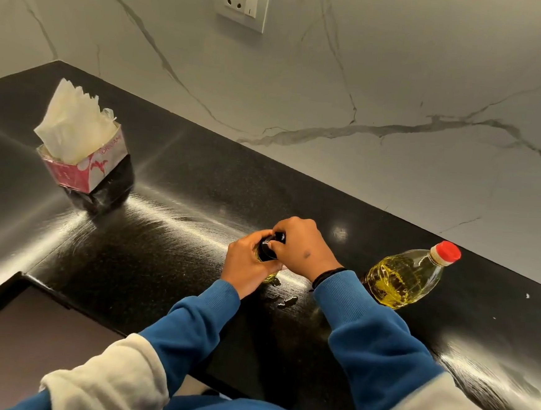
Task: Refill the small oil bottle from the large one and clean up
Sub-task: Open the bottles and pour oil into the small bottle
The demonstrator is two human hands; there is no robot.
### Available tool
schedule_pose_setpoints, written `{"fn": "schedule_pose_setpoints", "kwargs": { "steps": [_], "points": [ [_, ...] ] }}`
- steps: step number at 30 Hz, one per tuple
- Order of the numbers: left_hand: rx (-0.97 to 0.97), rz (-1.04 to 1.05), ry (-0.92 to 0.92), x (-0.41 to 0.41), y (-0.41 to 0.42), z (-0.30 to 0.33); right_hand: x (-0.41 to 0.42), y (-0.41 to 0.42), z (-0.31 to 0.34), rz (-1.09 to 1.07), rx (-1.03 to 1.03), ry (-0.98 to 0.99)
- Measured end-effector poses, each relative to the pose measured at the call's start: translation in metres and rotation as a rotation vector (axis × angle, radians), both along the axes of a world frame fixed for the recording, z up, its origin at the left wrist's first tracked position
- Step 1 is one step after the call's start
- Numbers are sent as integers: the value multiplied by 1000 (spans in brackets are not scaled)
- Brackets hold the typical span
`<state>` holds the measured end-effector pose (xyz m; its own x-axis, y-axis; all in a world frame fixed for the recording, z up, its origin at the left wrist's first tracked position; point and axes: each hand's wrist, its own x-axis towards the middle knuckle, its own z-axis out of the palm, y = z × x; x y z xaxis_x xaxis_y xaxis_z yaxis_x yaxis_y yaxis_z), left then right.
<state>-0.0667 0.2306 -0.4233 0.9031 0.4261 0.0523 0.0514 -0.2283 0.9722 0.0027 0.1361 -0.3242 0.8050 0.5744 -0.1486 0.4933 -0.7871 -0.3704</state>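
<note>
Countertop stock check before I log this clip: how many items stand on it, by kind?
Oil bottles: 2, the small oil bottle held by the left hand and right hand, and the large oil bottle
Tissue boxes: 1, the tissue box
Total: 3

Two oil bottles are counted on the polished black surface: one large clear plastic bottle with a red cap and one small glass bottle with a black cap. Two hands are seen, a left hand and a right hand. One red-and-white tissue box, one white wall socket and a few small oil drops are also counted.
</note>
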Motion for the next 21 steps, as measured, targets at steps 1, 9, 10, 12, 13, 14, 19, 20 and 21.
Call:
{"fn": "schedule_pose_setpoints", "kwargs": {
  "steps": [1, 9, 10, 12, 13, 14, 19, 20, 21],
  "points": [
    [-6, -1, -1, 0, 0, 1, 0, 0, 2, 11, 4, 9],
    [-51, -21, -14, -1, 0, -1, 0, -9, 24, 80, 39, -10],
    [-50, -18, -13, -1, 1, -2, 1, -11, 26, 84, 50, -19],
    [-47, -11, -14, -1, 1, -2, 2, -15, 31, 85, 79, -40],
    [-46, -9, -12, 0, 1, -2, 2, -17, 33, 80, 92, -51],
    [-49, -8, -10, 0, 1, -3, 3, -19, 35, 72, 105, -62],
    [-40, 1, 10, 2, 2, -10, 3, -30, 43, 24, 182, -96],
    [-34, 6, 15, 3, 3, -11, 2, -33, 44, 16, 199, -110],
    [-28, 8, 19, 3, 3, -11, 2, -36, 45, 8, 216, -128]
  ]
}}
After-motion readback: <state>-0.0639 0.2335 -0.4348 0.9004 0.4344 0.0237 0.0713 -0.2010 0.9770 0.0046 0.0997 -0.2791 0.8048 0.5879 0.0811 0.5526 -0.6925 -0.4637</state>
